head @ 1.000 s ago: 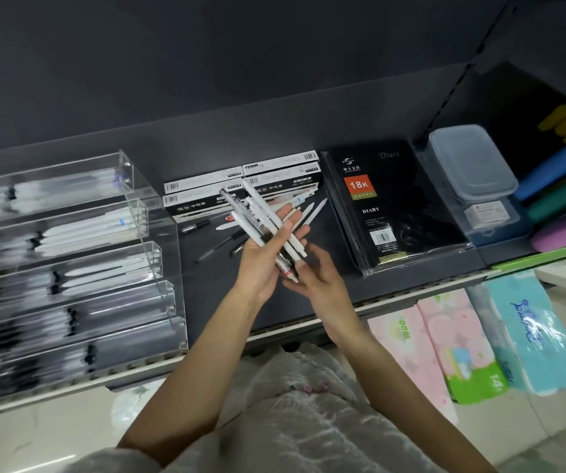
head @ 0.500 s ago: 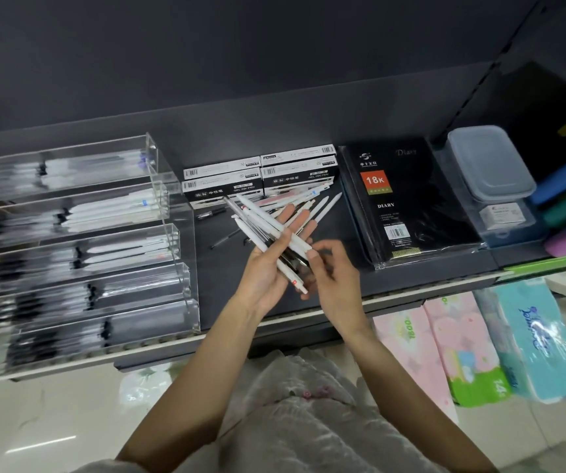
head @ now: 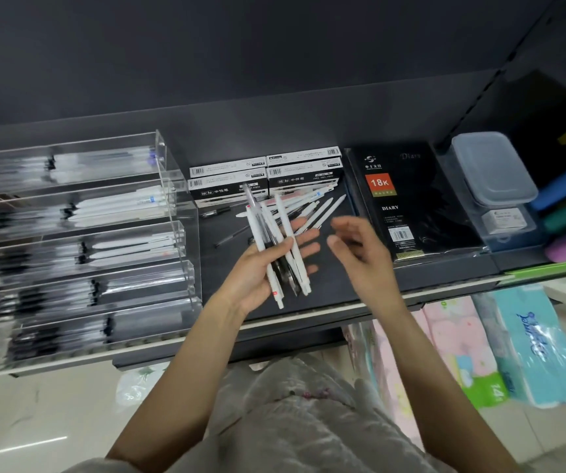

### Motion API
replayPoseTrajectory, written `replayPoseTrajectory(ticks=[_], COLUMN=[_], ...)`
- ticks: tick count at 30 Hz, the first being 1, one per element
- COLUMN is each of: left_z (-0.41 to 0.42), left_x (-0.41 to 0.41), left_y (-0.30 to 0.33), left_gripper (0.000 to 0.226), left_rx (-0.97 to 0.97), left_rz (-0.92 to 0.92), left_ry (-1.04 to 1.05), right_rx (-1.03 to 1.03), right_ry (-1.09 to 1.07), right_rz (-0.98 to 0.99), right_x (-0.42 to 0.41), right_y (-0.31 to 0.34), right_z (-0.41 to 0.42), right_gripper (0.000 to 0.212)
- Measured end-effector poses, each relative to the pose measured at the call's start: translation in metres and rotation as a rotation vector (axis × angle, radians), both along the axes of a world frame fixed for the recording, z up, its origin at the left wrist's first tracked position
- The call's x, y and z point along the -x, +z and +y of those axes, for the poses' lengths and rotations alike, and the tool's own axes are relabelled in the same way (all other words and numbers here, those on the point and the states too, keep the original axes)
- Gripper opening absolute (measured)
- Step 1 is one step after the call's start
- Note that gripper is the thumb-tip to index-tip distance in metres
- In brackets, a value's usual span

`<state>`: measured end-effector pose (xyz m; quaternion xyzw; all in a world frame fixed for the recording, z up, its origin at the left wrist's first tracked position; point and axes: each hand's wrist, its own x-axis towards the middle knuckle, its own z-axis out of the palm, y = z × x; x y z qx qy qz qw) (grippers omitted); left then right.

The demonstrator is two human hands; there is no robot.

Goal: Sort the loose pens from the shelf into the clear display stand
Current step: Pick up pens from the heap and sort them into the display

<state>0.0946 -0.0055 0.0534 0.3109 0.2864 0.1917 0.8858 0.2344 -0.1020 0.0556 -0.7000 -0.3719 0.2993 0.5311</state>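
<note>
wall (head: pixel 240 46): dark grey | floor (head: pixel 36 421): pale glossy tiles

A dark shelf (head: pixel 326 302) carries a clear tiered stand (head: pixel 176 233) at the left, its slots filled with pens. Beside it sit four pen boxes (head: pixel 264 175) in two stacks, with loose pens (head: pixel 322 209) scattered in front. A wrapped black diary (head: pixel 408 206) lies to the right, next to a lidded plastic container (head: pixel 489 169) stacked on another.
</note>
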Motion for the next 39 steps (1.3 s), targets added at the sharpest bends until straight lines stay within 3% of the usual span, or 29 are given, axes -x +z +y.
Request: replayPoseTrajectory(ticks=[4,6,8,11,13,16,19,21,26,33,39], left_z=[-0.001,-0.003,-0.004,-0.002,0.001,0.0,-0.003,0.0,0.009,0.007,0.008], left_x=[0.006,0.008,0.009,0.01,0.011,0.014,0.012,0.009,-0.001,-0.007,0.0], left_y=[0.001,0.001,0.0,-0.002,-0.004,-0.013,-0.019,-0.016,-0.008,-0.012,-0.015], left_gripper=[0.03,0.03,0.028,0.027,0.026,0.026,0.027,0.027,0.031,0.031,0.029], left_rx=[-0.003,-0.018,-0.041,-0.077,-0.127,-0.162,-0.027,0.059,0.108,0.092,0.0], left_rz=[0.038,0.041,0.047,0.051,0.077,0.132,0.095,0.017,-0.116,-0.155,-0.048], left_ry=[-0.136,-0.184,-0.219,-0.242,-0.274,-0.315,-0.177,-0.062,0.148,0.207,0.169], right_rx=[-0.007,0.093,0.235,0.275,0.226,-0.047,-0.368,-0.424,-0.366,-0.094,-0.02], right_ry=[0.265,0.403,0.532,0.595,0.519,0.132,-0.176,-0.254,-0.391,-0.33,-0.193], right_rz=[-0.272,-0.387,-0.417,-0.331,-0.256,-0.031,0.087,0.051,0.187,-0.17,-0.248], right_x=[-0.015,-0.018,-0.021,-0.024,-0.024,-0.027,-0.026,-0.009,0.041,0.064,0.054], right_y=[0.022,0.028,0.034,0.039,0.043,0.06,0.072,0.062,0.011,-0.022,-0.018], right_z=[0.031,0.049,0.063,0.074,0.078,0.076,0.054,0.034,0.007,0.0,-0.003], right_gripper=[0.027,0.029,0.02,0.004,0.003,0.013,0.014,0.013,0.006,0.01,0.008])
